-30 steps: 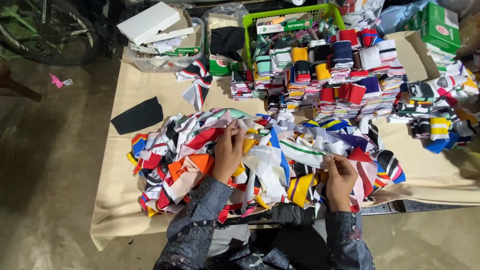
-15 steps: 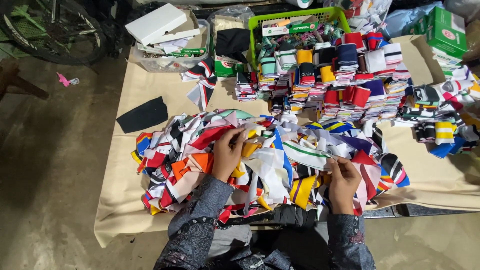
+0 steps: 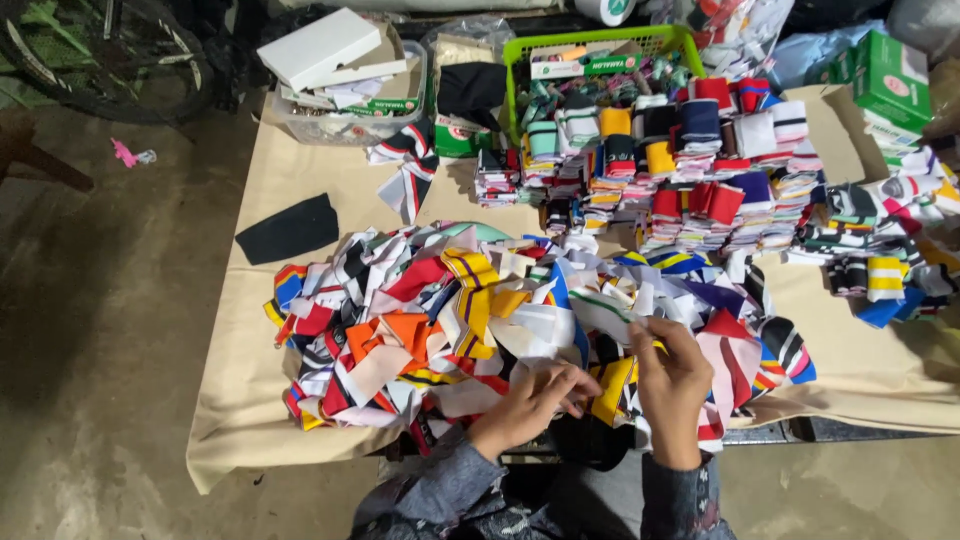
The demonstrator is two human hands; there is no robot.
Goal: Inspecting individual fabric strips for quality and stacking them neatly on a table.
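The loose heap of striped knit strips (image 3: 480,310) covers the near half of the cloth-covered table (image 3: 250,420), its front edge just at the person's body. Both hands are close together at that front edge. The left hand (image 3: 535,395) has its fingers curled into the pieces, and the right hand (image 3: 672,375) pinches a yellow-and-black strip (image 3: 612,385) lifted off the heap; whether the left grips the same strip cannot be told.

Judgement: separating one piece cleanly calls for a firm pinch at one end while the other hand pins the neighbours down, so that nothing tangled comes up with it.

Beyond the heap stand sorted stacks of folded strips (image 3: 700,170), then a green basket (image 3: 600,42), a clear tub of boxes (image 3: 345,110) and a black cloth piece (image 3: 290,228) to the left.
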